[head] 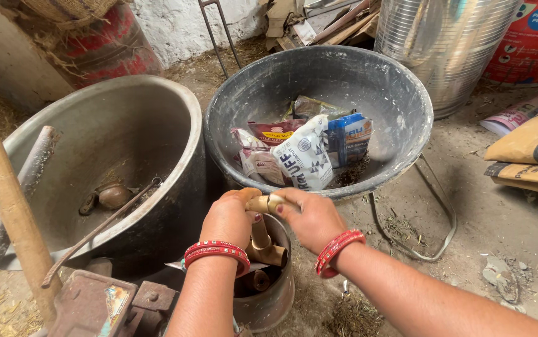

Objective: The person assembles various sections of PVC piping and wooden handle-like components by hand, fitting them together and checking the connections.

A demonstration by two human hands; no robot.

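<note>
My left hand [230, 218] and my right hand [314, 218] both grip a short tan pipe fitting [264, 203], held between them above a small dark tin [267, 293]. Red bangles circle both wrists. More tan pipe pieces [267, 251] stand upright in the tin just below the hands. Behind the hands sits a round dark basin [406, 118] holding several crumpled packets, one white [303, 156] and one blue [351, 138].
A large metal pan [156, 106] with a rusty rod and a ladle lies at left. A wooden handle [7, 193] crosses the left edge. A shiny steel drum [443, 43], a red bucket [531, 43] and paper sacks [531, 150] stand at right. A rusty block [94, 306] sits at bottom left.
</note>
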